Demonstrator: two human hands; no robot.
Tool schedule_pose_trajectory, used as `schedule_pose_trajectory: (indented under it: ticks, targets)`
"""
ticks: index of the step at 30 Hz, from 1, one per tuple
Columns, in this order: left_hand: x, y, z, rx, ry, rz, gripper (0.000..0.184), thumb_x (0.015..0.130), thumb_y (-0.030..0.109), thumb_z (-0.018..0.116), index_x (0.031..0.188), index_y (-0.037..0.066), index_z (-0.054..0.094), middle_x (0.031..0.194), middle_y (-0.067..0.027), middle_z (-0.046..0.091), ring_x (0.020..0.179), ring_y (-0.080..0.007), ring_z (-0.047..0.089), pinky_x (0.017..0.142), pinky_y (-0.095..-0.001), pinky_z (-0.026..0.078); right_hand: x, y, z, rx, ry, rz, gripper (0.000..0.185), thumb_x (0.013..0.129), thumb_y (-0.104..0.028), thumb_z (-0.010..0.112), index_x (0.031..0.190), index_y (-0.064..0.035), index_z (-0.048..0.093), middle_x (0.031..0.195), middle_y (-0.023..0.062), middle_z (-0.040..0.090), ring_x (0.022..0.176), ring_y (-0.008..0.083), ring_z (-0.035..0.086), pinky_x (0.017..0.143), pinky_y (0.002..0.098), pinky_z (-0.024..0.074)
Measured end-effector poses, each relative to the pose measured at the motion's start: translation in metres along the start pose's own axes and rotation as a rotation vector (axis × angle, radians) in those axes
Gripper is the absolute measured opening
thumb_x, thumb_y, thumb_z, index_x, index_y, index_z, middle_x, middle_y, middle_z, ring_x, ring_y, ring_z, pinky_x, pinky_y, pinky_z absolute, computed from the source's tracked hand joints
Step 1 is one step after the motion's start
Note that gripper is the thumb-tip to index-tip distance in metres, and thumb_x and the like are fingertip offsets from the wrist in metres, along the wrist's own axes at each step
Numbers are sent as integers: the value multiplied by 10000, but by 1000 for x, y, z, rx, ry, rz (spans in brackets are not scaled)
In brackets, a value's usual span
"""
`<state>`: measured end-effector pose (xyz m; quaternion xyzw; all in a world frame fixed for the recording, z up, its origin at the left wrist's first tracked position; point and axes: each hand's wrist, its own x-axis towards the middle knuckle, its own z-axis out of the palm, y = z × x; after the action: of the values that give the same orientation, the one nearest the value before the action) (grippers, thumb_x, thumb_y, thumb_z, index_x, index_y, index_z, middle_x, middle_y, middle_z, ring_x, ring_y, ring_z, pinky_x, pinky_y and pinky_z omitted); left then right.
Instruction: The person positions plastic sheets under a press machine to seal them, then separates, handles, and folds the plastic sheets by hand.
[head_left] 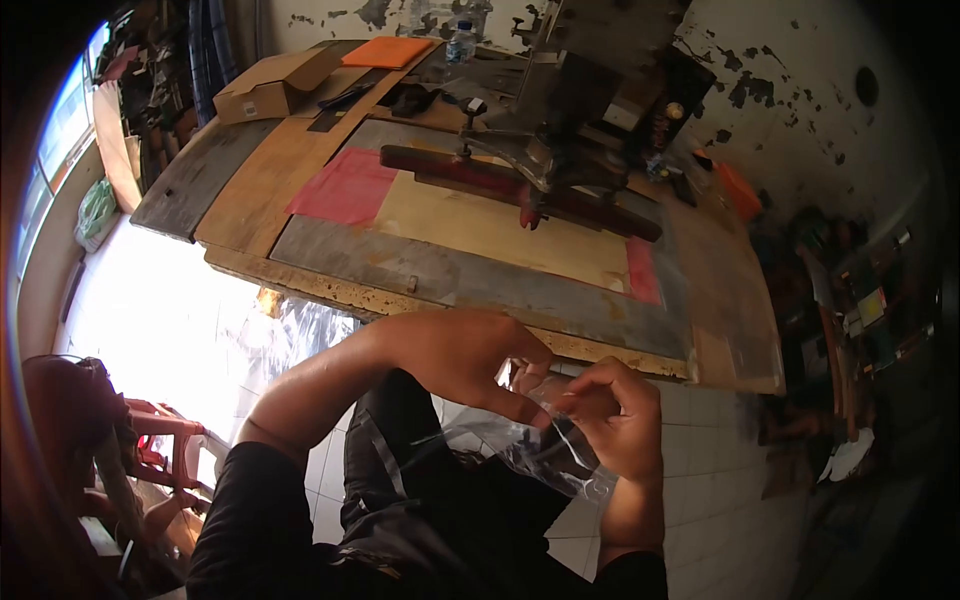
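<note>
My left hand (470, 362) is bent over at the front edge of the workbench, its fingers closed on a clear plastic sheet (510, 440). Close to its right, my right hand (615, 415) pinches the same plastic between thumb and fingers. The thin, see-through sheet hangs crumpled below both hands, above my lap. Beyond the hands, a dark press (545, 160) with a long red and black bar stands over a pale yellow panel (480, 230) that has red patches at its ends.
A cardboard box (270, 88), an orange sheet (388, 52) and a water bottle (461, 43) are at the back of the workbench (240, 190). A red plastic stool (170, 435) stands at lower left, and a cluttered rack (850, 340) is at right.
</note>
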<state>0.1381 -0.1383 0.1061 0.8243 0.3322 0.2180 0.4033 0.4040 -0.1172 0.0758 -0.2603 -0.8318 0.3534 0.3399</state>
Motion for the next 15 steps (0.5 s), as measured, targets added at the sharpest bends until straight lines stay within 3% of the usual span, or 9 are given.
schedule_pose_trajectory:
  ticks: [2, 3, 4, 6, 7, 8, 10, 11, 15]
  targets:
    - [-3, -2, 0, -127, -5, -57, 399, 977, 380, 756, 865, 2, 689, 791, -104, 732, 775, -230, 737, 738, -376, 558, 4, -3, 7, -114, 93, -154, 201, 887, -79, 850, 990, -22, 686, 878, 71, 689, 732, 149, 690, 646, 280, 526]
    - [-6, -3, 0, -252, -19, -113, 407, 1000, 382, 733, 875, -4, 693, 773, -104, 729, 741, -209, 726, 735, -363, 557, -3, 2, 6, -132, 89, -120, 348, 853, -224, 897, 1063, -44, 687, 952, 98, 676, 863, 222, 709, 760, 342, 564]
    - [-9, -3, 1, -255, -17, -115, 407, 1000, 382, 733, 875, -4, 693, 773, -104, 729, 741, -209, 726, 735, -363, 557, -11, 4, 11, -131, 85, -119, 348, 853, -224, 897, 1063, -44, 687, 952, 98, 676, 863, 222, 709, 760, 342, 564]
    - [-18, 0, 1, -281, 178, -132, 410, 1021, 365, 718, 878, -18, 703, 744, -100, 732, 723, -170, 727, 700, -339, 555, -26, 6, 27, -195, 154, -227, 543, 844, -427, 896, 1143, -41, 658, 1151, 123, 627, 1122, 293, 643, 929, 393, 549]
    - [-23, -2, -1, -284, 186, -134, 410, 1021, 365, 718, 878, -18, 703, 744, -100, 732, 723, -170, 727, 700, -339, 555, -38, 11, 35, -300, 98, -271, 727, 782, -569, 895, 1242, -78, 621, 1332, 145, 537, 1311, 376, 522, 1075, 518, 479]
    - [-28, -4, -2, -178, 248, -127, 405, 1024, 354, 717, 877, -23, 709, 748, -99, 739, 740, -162, 740, 688, -321, 557, -47, 11, 47, -404, 79, -297, 746, 778, -536, 911, 1310, -114, 603, 1430, 143, 471, 1404, 389, 419, 1122, 573, 410]
    - [-37, -7, -4, -83, 315, -128, 400, 1027, 343, 715, 875, -27, 716, 752, -97, 747, 756, -154, 752, 676, -304, 558, -68, 29, 76, -598, 87, -267, 768, 784, -470, 926, 1384, -145, 573, 1493, 157, 408, 1443, 390, 356, 1141, 563, 391]
    - [-41, -9, -6, -171, 300, -182, 386, 1036, 323, 705, 874, -27, 721, 761, -92, 753, 745, -139, 748, 658, -289, 555, -72, 40, 86, -602, 166, -251, 611, 829, -321, 913, 1331, -115, 632, 1407, 144, 513, 1359, 362, 471, 1103, 513, 434]
    - [-55, -22, -4, -381, 325, -213, 326, 1048, 279, 691, 929, -21, 736, 776, -69, 766, 609, -110, 680, 582, -256, 535, -84, 83, 92, -570, 273, -211, 429, 849, -173, 883, 1233, -112, 701, 1202, 96, 669, 1185, 281, 620, 1025, 465, 464]
